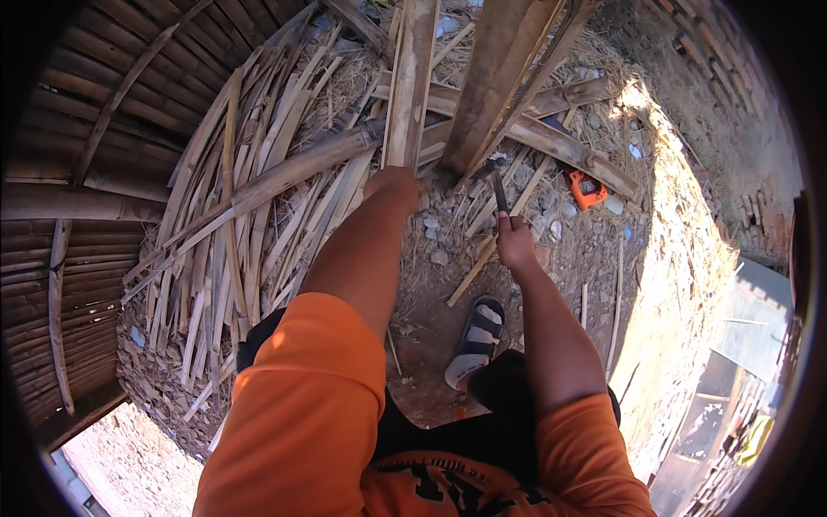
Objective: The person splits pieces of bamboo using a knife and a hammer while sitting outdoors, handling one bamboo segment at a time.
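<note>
My left hand (393, 187) is closed at the near end of a split bamboo length (410, 95), which stretches away toward the top of the view; its fingertips are mostly hidden. My right hand (517, 244) grips the dark handle of a hammer (500, 191). The hammer's head lies close to the foot of a wide wooden post (488, 95), which looks split along its side. More bamboo pieces cross on the ground behind the post. A saw's orange handle (587, 189) rests at the right, under the end of a bamboo pole (575, 155).
A big heap of thin bamboo strips (258, 181) covers the ground at left, with a thicker pole (293, 177) across it. Slatted bamboo walling (95, 284) rises at far left, a brick wall (715, 60) at upper right. My sandalled foot (476, 338) stands on dirt with rubble.
</note>
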The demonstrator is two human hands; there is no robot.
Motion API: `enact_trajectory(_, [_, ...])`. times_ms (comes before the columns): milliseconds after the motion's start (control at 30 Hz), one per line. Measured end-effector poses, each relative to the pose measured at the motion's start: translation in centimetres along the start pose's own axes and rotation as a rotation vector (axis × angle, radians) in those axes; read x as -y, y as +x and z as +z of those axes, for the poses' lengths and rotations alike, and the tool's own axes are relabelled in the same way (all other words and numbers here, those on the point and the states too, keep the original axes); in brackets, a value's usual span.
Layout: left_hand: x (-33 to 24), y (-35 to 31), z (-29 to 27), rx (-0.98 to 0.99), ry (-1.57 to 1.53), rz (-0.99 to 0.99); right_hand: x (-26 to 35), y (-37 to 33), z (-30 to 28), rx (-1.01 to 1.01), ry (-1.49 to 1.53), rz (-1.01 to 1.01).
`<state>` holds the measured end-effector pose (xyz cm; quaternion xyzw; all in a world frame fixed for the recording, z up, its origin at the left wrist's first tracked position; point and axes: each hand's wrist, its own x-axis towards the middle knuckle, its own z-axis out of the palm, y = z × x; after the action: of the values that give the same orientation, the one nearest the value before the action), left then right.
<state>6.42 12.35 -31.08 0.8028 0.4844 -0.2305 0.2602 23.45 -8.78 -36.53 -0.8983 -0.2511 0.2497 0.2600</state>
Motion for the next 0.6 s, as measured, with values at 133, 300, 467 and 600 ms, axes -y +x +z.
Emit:
enact_trajectory(133, [0.2,0.3,0.6,0.023,0.003,-0.059,-1.0,-0.3,1.4,0.037,0.083,0.039])
enact_trajectory(300, [-0.4,1.6,0.7,0.063,0.049,0.007,1.8,0.7,-0.4,0.02,0.265,0.133])
enact_trajectory(467, [2.2,2.2,3.2,-0.047,-0.021,0.118,3.4,-0.3,0.8,0.075,0.289,0.14])
enact_trajectory(600, [4.5,2.9,4.1,0.322,-0.332,-0.024,1.1,0.1,2.6,0.04,0.414,0.229])
